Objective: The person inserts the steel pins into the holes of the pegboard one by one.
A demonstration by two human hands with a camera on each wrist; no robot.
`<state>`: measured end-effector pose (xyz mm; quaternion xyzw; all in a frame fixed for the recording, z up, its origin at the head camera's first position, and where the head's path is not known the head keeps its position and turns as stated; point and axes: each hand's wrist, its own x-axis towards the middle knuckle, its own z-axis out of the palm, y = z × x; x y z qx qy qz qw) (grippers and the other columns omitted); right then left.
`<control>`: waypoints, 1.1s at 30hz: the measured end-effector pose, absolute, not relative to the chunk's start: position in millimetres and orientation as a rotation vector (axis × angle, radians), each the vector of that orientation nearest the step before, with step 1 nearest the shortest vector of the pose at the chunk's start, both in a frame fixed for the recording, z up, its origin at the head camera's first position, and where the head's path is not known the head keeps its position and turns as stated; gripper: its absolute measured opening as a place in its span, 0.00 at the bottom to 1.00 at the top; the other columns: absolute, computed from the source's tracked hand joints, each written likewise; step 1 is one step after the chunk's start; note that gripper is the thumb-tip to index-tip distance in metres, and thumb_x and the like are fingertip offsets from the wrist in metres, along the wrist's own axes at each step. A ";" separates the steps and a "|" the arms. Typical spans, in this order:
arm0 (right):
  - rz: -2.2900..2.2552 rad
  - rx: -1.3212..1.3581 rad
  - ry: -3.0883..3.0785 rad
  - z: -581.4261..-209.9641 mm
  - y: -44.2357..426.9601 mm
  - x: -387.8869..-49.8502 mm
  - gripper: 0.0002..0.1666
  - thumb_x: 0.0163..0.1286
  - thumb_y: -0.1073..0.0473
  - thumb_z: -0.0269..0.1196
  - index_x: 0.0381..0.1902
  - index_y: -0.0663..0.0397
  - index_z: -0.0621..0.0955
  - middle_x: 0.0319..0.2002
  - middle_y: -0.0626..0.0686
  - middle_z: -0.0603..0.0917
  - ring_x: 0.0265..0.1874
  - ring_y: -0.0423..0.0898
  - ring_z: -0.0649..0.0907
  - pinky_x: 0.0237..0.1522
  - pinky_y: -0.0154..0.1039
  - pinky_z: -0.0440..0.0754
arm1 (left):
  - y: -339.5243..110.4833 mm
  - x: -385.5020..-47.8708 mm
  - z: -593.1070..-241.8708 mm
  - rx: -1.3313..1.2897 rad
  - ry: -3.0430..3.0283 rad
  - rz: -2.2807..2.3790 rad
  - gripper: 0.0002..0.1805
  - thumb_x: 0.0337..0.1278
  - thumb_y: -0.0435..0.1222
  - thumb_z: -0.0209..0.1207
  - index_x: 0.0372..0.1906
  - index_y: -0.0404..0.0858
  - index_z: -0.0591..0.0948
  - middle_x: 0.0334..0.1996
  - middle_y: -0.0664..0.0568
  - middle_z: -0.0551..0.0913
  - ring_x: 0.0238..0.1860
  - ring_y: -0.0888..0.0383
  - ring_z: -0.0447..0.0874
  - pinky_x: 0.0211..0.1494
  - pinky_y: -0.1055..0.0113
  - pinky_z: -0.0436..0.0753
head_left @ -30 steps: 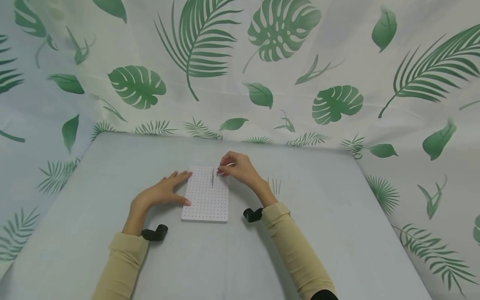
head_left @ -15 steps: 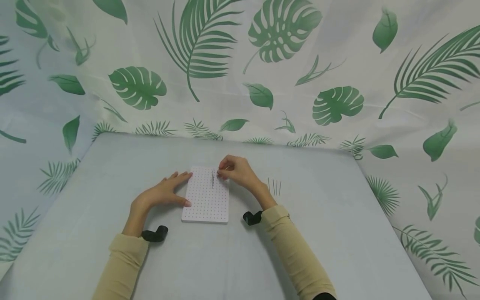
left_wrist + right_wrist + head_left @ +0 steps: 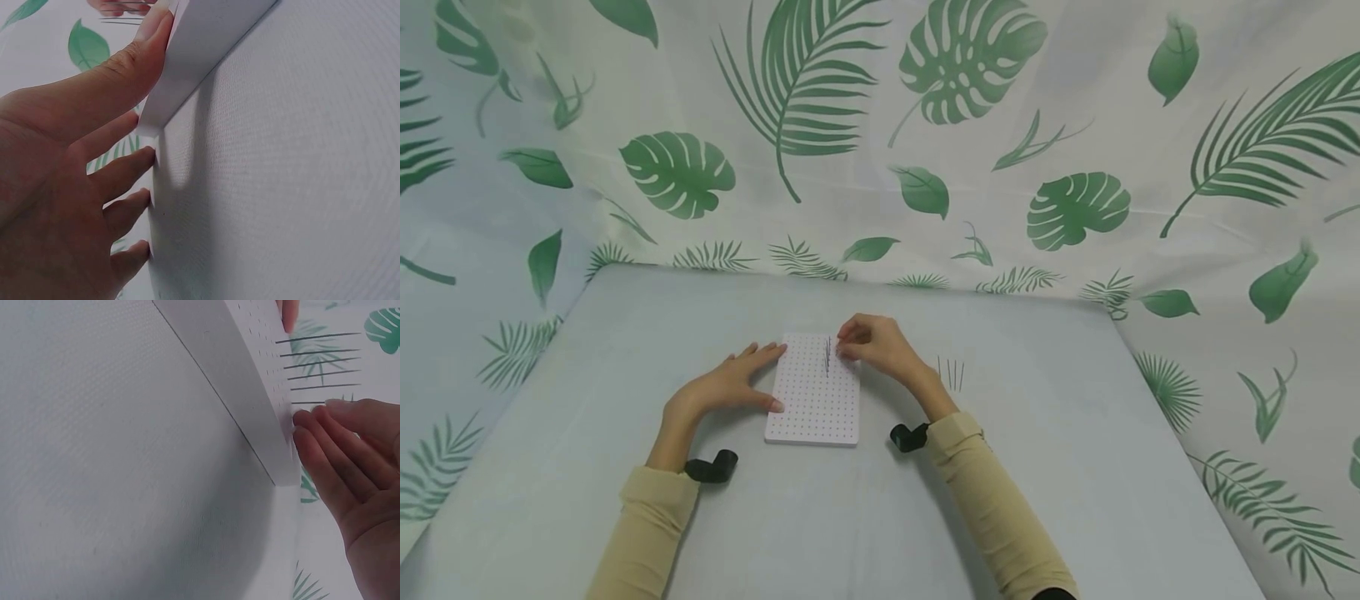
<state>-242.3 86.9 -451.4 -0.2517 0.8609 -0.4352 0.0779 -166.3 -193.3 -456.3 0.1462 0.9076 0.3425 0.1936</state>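
A white pegboard with rows of small holes lies on the table. Several thin dark metal pins stand upright in a line near its far right part; the right wrist view shows these pins side by side. My left hand has its fingers spread, with thumb and index fingertip at the board's left edge. In the left wrist view the thumb presses on the board's side. At the far right corner, my right hand pinches the end pin of the row between thumb and fingers.
Several loose pins lie side by side on the pale table, right of the board and beyond my right wrist. A leaf-printed cloth hangs behind the table. Black wrist cameras sit at both cuffs.
My right hand has come down slightly toward the board's surface, its fingers still by the end of the pin row. The left hand and the board hold the same place.
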 end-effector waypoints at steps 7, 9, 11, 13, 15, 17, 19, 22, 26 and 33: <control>-1.204 -0.771 2.630 -448.4 94.8 -240.4 0.09 0.66 0.66 0.70 0.44 0.58 0.86 0.38 0.54 0.91 0.39 0.46 0.89 0.46 0.38 0.88 | -191.3 -166.5 -454.9 0.414 2.550 0.943 0.55 0.55 0.48 0.73 0.82 0.37 0.57 0.82 0.35 0.51 0.82 0.31 0.38 0.81 0.33 0.38; -1.172 -0.779 2.656 -447.2 97.6 -239.6 0.08 0.66 0.65 0.70 0.44 0.58 0.86 0.38 0.54 0.91 0.40 0.46 0.89 0.48 0.39 0.88 | -190.9 -166.5 -454.5 0.416 2.550 0.943 0.55 0.55 0.47 0.73 0.82 0.37 0.57 0.82 0.35 0.51 0.82 0.31 0.38 0.81 0.33 0.37; -1.135 -0.787 2.681 -445.9 100.6 -238.7 0.08 0.66 0.65 0.70 0.44 0.58 0.86 0.39 0.54 0.91 0.40 0.47 0.89 0.49 0.40 0.88 | -190.8 -166.2 -453.7 0.420 2.551 0.944 0.55 0.54 0.47 0.73 0.82 0.37 0.57 0.82 0.35 0.51 0.82 0.30 0.38 0.81 0.33 0.37; -1.097 -0.789 2.704 -445.2 104.1 -237.9 0.08 0.67 0.65 0.70 0.44 0.58 0.86 0.39 0.53 0.91 0.40 0.47 0.88 0.49 0.41 0.87 | -190.7 -166.0 -453.5 0.417 2.552 0.946 0.55 0.54 0.47 0.73 0.82 0.37 0.56 0.82 0.35 0.51 0.82 0.31 0.38 0.81 0.33 0.37; -1.071 -0.788 2.717 -444.5 107.9 -236.9 0.08 0.67 0.65 0.70 0.44 0.57 0.86 0.39 0.53 0.91 0.40 0.47 0.88 0.49 0.41 0.87 | -190.8 -165.8 -453.1 0.415 2.552 0.948 0.55 0.54 0.47 0.74 0.82 0.37 0.56 0.82 0.35 0.51 0.82 0.31 0.38 0.81 0.33 0.37; -1.060 -0.778 2.722 -443.9 112.3 -235.8 0.08 0.67 0.64 0.70 0.44 0.57 0.86 0.39 0.53 0.91 0.40 0.47 0.88 0.48 0.41 0.87 | -190.7 -165.7 -453.0 0.414 2.553 0.946 0.55 0.54 0.47 0.73 0.82 0.37 0.56 0.82 0.35 0.51 0.82 0.31 0.38 0.81 0.33 0.37; -1.054 -0.769 2.725 -444.0 116.7 -234.9 0.08 0.67 0.64 0.70 0.44 0.57 0.86 0.39 0.53 0.90 0.41 0.47 0.88 0.49 0.41 0.87 | -190.7 -165.4 -452.2 0.416 2.553 0.945 0.55 0.54 0.47 0.73 0.82 0.37 0.56 0.82 0.35 0.51 0.82 0.31 0.38 0.81 0.33 0.37; -1.054 -0.762 2.731 -444.1 123.6 -233.8 0.08 0.67 0.64 0.69 0.44 0.58 0.86 0.41 0.54 0.90 0.42 0.48 0.89 0.49 0.42 0.88 | -190.4 -165.0 -451.2 0.420 2.553 0.943 0.55 0.54 0.47 0.73 0.82 0.37 0.56 0.82 0.35 0.51 0.82 0.30 0.38 0.81 0.33 0.37; -1.048 -0.754 2.741 -444.5 132.3 -233.4 0.07 0.67 0.66 0.68 0.43 0.60 0.86 0.42 0.55 0.90 0.44 0.49 0.89 0.51 0.41 0.88 | -190.3 -164.8 -450.5 0.422 2.550 0.943 0.55 0.54 0.47 0.73 0.82 0.36 0.56 0.82 0.34 0.51 0.82 0.30 0.38 0.81 0.33 0.37; -1.015 -0.697 2.753 -443.3 144.8 -231.7 0.09 0.67 0.65 0.69 0.45 0.60 0.86 0.43 0.55 0.90 0.45 0.50 0.88 0.53 0.43 0.87 | -191.1 -165.0 -450.8 0.433 2.545 0.956 0.55 0.55 0.46 0.73 0.82 0.36 0.56 0.81 0.34 0.51 0.82 0.30 0.38 0.81 0.32 0.38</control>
